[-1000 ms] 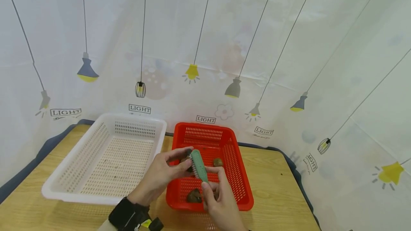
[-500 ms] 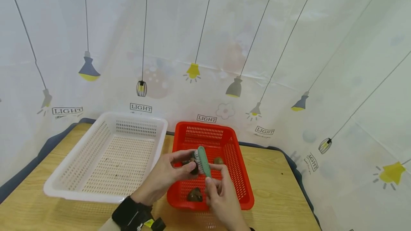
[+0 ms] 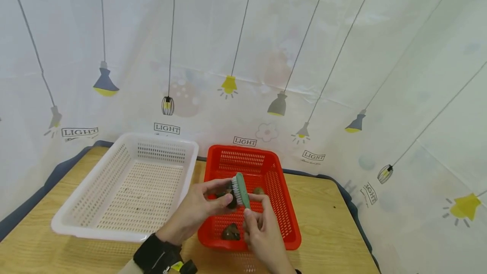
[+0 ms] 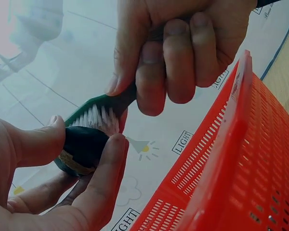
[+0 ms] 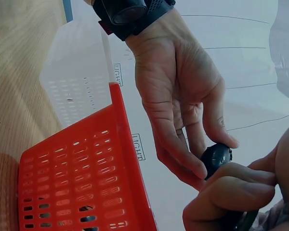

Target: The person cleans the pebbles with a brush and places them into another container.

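In my left hand [image 3: 199, 202] I pinch a dark, rounded, glossy shell [image 4: 85, 148] between thumb and fingers; a brownish patch shows on its lower side in the left wrist view. My right hand [image 3: 260, 231] grips the handle of a small green scrub brush [image 3: 243, 191], forefinger stretched along its back. White bristles [image 4: 97, 119] meet the upper side of the shell. Both hands are above the red basket [image 3: 291, 219]. Inside it lie a brown shell [image 3: 230, 232] near the front and another brownish one [image 3: 258, 190], partly hidden behind the brush and right hand.
Left of the red basket stands a larger white plastic basket [image 3: 62, 225] with small dark specks on its bottom. Both are on a wooden table [image 3: 327, 231]. A white cloth printed with lamps [image 3: 205, 33] hangs behind. A black band with a camera [image 3: 161, 255] circles the left wrist.
Both hands have shifted slightly right together. The brush has tilted so its bristles show more from the side, and the dark shell has turned in the left fingers.
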Action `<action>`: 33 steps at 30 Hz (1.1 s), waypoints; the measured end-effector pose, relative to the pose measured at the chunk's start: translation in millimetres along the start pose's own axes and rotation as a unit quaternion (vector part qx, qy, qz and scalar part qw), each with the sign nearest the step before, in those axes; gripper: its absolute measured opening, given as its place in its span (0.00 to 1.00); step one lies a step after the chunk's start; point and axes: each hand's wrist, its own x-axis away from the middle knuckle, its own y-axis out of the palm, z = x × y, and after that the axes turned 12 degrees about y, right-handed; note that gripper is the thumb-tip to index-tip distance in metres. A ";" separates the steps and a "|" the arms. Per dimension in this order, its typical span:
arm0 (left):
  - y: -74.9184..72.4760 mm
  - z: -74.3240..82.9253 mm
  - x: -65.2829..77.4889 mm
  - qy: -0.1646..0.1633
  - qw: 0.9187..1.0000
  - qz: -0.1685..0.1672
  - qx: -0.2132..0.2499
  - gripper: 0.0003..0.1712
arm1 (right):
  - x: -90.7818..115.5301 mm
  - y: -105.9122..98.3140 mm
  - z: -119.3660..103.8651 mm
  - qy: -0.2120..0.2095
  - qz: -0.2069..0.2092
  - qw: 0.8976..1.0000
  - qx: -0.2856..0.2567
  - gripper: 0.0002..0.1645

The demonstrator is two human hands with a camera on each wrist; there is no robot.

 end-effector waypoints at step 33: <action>1.0 4.2 2.1 -0.008 1.000 0.003 0.007 0.40 | 1.3 -0.2 -3.5 0.010 -0.006 1.000 0.006 0.24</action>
